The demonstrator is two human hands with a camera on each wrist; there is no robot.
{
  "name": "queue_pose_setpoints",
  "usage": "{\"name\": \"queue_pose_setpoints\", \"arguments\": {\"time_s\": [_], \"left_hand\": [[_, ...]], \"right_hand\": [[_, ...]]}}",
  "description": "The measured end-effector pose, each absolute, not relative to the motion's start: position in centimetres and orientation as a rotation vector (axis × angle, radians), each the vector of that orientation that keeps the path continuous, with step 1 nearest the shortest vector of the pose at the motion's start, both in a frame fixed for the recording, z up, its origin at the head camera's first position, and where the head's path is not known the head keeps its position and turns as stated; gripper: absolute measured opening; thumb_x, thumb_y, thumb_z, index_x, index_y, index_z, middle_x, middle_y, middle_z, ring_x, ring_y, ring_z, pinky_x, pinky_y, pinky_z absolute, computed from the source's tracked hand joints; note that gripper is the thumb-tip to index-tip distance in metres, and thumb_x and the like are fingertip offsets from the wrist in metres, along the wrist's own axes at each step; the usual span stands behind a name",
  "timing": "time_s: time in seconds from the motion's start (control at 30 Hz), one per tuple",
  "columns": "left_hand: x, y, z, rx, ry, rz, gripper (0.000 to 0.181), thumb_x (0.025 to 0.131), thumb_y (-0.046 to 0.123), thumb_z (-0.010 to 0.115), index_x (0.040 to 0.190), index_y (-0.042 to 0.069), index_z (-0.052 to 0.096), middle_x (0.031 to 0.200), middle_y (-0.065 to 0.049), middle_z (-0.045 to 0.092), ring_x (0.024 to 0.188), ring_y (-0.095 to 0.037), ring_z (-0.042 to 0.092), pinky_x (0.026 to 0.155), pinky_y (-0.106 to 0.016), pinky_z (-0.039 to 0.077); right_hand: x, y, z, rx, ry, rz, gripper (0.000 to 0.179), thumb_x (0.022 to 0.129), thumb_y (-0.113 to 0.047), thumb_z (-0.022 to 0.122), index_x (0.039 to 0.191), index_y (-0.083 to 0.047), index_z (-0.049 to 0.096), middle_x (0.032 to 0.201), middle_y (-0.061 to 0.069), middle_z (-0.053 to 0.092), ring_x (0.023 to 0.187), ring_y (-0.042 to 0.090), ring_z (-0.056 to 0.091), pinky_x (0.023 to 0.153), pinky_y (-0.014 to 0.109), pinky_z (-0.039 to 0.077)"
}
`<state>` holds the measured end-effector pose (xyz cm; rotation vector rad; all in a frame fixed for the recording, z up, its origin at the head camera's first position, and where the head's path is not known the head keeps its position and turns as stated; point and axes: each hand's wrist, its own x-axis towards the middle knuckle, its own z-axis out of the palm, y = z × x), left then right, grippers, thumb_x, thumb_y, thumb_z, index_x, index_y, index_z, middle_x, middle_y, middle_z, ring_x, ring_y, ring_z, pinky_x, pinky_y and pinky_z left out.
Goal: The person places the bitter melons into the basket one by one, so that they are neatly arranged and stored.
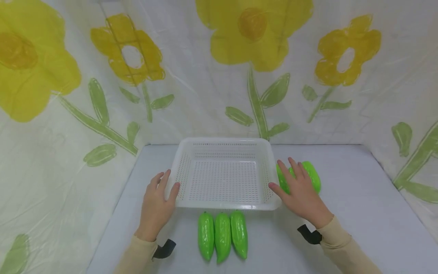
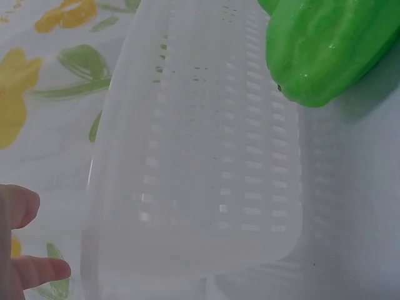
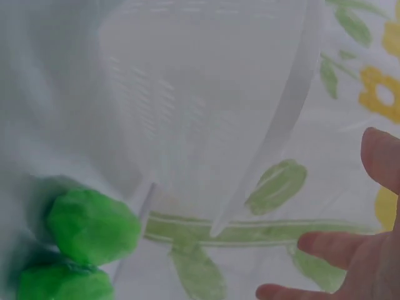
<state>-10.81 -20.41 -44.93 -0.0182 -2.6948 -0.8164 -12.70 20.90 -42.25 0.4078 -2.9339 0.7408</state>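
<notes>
A white perforated plastic basket (image 1: 226,206) stands on the table between my two hands. My left hand (image 1: 157,209) is at the basket's left side, fingers spread, with the thumb close to the rim; I cannot tell whether it touches. On the other side, my right hand (image 1: 304,199) spreads its fingers by the right rim, partly covering glossy green vegetable-like pieces (image 1: 312,177). Three long green vegetables with pointed ends (image 1: 222,236) lie side by side in front of the basket. The left wrist view shows fingers (image 2: 40,272) apart from the basket wall.
The pale table (image 1: 352,213) backs onto a white curtain (image 1: 202,106) printed with yellow flowers, which also hangs along the left and right sides. A black strap piece (image 1: 165,249) sticks out at the left wrist, and another (image 1: 309,234) at the right.
</notes>
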Motion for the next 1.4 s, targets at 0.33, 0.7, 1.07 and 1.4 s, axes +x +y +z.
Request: {"name": "queue_pose_setpoints", "arguments": {"time_s": [0.33,0.7,1.07,1.4], "left_hand": [[-10.8,-21.2,-46.1,0.077,-2.768,-0.965,0.060,0.110,0.040,0.048,0.159,0.006,0.041,0.144,-0.022,0.051,0.101,-0.032,0.061,0.080,-0.044,0.051],[-10.8,-21.4,-47.4,0.099,-2.774,-1.025,0.055,0.110,0.031,0.049,0.158,0.005,0.043,0.103,-0.013,0.061,0.080,-0.019,0.050,0.070,-0.030,0.042],[-10.6,-21.4,-48.6,0.072,-2.688,-1.059,0.051,0.111,0.025,0.045,0.158,0.005,0.043,0.154,-0.017,0.055,0.093,-0.022,0.058,0.080,-0.036,0.048],[-10.6,-21.1,-48.8,0.056,-2.637,-1.105,0.050,0.111,0.023,0.044,0.157,0.005,0.044,0.152,-0.019,0.056,0.120,-0.033,0.066,0.098,-0.053,0.053]], "right_hand": [[-13.7,23.7,-42.6,0.307,-2.891,0.872,0.073,0.105,-0.040,0.061,0.159,0.001,0.036,0.163,0.038,0.022,0.145,0.066,0.021,0.106,0.083,0.026],[-15.1,26.4,-43.0,0.157,-2.959,0.908,0.072,0.108,-0.047,0.051,0.158,0.002,0.037,0.160,0.041,0.025,0.140,0.070,0.027,0.104,0.084,0.029],[-16.5,28.6,-44.2,0.072,-2.990,0.869,0.072,0.108,-0.048,0.050,0.156,0.005,0.040,0.149,0.046,0.035,0.135,0.066,0.035,0.102,0.080,0.034],[-18.3,31.3,-45.7,-0.003,-3.101,0.833,0.076,0.108,-0.050,0.045,0.156,0.008,0.034,0.144,0.054,0.031,0.129,0.071,0.036,0.096,0.080,0.039]]}}
